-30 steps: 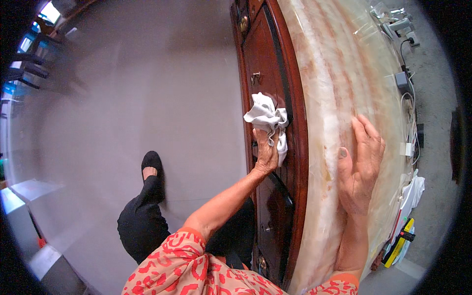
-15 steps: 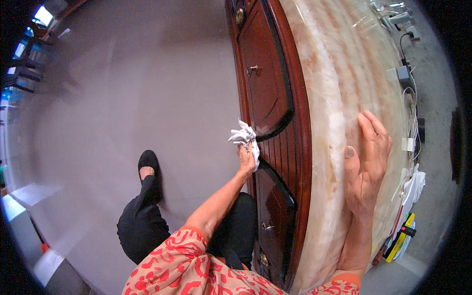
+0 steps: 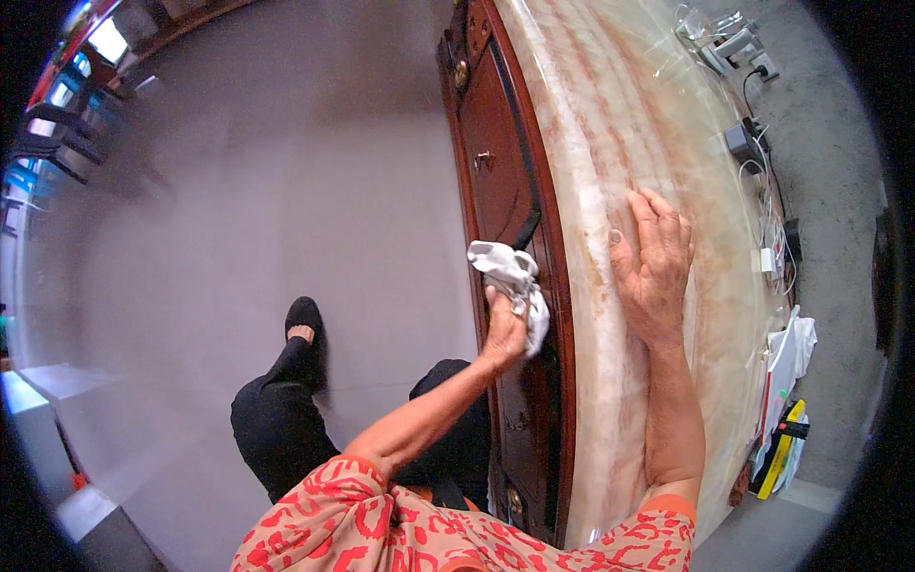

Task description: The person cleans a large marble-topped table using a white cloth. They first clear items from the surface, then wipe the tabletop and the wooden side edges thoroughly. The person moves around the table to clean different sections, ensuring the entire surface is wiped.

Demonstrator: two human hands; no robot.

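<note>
A crumpled white cloth [image 3: 519, 276] is bunched in my left hand [image 3: 505, 329], whose fingers are closed round it. The cloth lies against the dark red-brown wooden front of a cabinet [image 3: 498, 191], covering part of the panelling between two doors. A small metal key or knob [image 3: 482, 160] sticks out of the door just ahead of it. On the cabinet's cream and brown marble-patterned top [image 3: 596, 381], my right hand [image 3: 653, 267] rests with its fingers stretched out and holds nothing. A clear sheet seems to cover that top.
Along the top's right edge run cables and a power adapter [image 3: 742, 143]. Farther back is a plug strip [image 3: 739, 43]. White papers or bags [image 3: 786, 353] and a yellow-and-black item [image 3: 783, 448] lie nearer me. Grey floor [image 3: 210, 238] spreads left; chairs [image 3: 57, 133] stand far left.
My left hand has moved the cloth to the right and up against the cabinet front. The view has shifted, so the cabinet and my right hand appear farther left.
</note>
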